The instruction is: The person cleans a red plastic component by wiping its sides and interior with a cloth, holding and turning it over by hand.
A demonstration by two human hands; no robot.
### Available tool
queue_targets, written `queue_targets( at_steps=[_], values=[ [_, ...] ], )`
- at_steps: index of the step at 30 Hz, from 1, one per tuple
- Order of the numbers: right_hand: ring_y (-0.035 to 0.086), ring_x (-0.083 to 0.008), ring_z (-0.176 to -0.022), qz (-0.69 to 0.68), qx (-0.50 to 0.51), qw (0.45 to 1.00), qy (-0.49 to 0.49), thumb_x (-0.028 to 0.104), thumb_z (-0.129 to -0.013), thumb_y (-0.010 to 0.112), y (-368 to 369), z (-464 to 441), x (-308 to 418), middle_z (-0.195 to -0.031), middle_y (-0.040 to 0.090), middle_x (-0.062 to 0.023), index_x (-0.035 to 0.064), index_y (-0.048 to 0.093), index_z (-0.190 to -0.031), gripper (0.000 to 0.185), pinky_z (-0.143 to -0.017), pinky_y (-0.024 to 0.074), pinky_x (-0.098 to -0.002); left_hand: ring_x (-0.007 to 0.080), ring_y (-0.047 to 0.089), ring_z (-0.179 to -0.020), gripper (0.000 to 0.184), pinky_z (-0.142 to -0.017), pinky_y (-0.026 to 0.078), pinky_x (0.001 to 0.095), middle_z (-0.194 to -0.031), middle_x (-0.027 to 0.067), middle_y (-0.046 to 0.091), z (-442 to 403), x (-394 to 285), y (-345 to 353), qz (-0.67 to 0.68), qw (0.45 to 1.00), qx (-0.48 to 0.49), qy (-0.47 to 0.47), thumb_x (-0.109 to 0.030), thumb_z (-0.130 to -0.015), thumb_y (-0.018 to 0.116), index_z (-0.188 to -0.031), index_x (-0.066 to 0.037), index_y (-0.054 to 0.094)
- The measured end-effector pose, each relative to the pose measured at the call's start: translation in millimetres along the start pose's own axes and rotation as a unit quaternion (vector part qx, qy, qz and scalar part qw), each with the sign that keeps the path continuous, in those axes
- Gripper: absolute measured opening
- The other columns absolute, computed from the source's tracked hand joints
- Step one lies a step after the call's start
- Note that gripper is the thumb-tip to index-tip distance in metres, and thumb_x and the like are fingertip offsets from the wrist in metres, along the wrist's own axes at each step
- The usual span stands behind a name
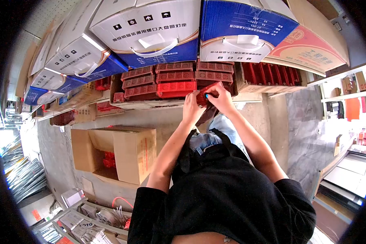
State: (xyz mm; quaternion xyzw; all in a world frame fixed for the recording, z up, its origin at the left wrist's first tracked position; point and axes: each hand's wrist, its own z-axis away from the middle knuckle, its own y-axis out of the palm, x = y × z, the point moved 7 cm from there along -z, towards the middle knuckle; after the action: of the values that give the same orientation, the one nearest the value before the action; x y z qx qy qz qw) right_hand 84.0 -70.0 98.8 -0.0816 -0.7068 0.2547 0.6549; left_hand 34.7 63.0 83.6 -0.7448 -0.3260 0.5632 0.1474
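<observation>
Both my hands meet at the front edge of a carton (150,104) filled with rows of red plastic boxes (175,76). Between them is a red plastic piece (201,97), tilted. My left hand (192,106) has its fingers closed on the left side of this piece. My right hand (218,99) pinches its right side, with a blue-green thumbnail showing. Just left of the piece, a brighter red box (176,88) lies in the front of the carton.
White and blue cartons (150,32) stand above the red boxes. On the floor at left is an open cardboard box (136,156) with red items inside. Another carton of red parts (272,88) is at right. A shelf (333,191) stands far right.
</observation>
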Motion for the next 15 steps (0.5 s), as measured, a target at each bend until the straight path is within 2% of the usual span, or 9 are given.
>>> queue_targets(
  at_steps=[5, 9, 15],
  values=[
    [0.057, -0.0324, -0.085, 0.078, -0.001, 0.983, -0.167, 0.002, -0.073, 0.06, 10.6, -0.1, 31.5, -0.088, 0.056, -0.0147, 0.001, 0.056, -0.087, 0.014, -0.076, 0.0488, -0.0389, 0.0357, 0.054, -0.096, 0.05, -0.083, 0.046, 0.0424, -0.102, 0.0171, 0.058, 0.4, -1.9, -1.6, -0.006, 0.998, -0.008, 0.058, -0.008, -0.059, 0.073, -0.103, -0.001, 0.051],
    [0.056, -0.0348, -0.083, 0.115, 0.042, 0.969, -0.214, -0.002, -0.073, 0.056, 20.3, 1.6, 39.2, -0.088, 0.053, -0.015, -0.0007, 0.052, -0.087, 0.014, -0.075, 0.0489, -0.0411, 0.035, 0.056, -0.092, 0.05, -0.081, 0.047, 0.0418, -0.098, 0.0163, 0.059, -0.7, -5.5, -2.0, -0.01, 0.996, 0.003, 0.093, -0.009, -0.057, 0.075, -0.101, -0.001, 0.051],
    [0.057, -0.0342, -0.083, 0.109, 0.072, 0.981, -0.142, 0.0, -0.072, 0.058, 21.2, 3.2, 25.6, -0.088, 0.054, -0.015, 0.0001, 0.053, -0.086, 0.014, -0.075, 0.0486, -0.0406, 0.0343, 0.056, -0.093, 0.05, -0.082, 0.047, 0.0414, -0.098, 0.016, 0.059, 3.1, -2.6, 1.3, -0.019, 0.992, 0.003, 0.124, -0.007, -0.057, 0.073, -0.102, 0.0, 0.052]
  ],
)
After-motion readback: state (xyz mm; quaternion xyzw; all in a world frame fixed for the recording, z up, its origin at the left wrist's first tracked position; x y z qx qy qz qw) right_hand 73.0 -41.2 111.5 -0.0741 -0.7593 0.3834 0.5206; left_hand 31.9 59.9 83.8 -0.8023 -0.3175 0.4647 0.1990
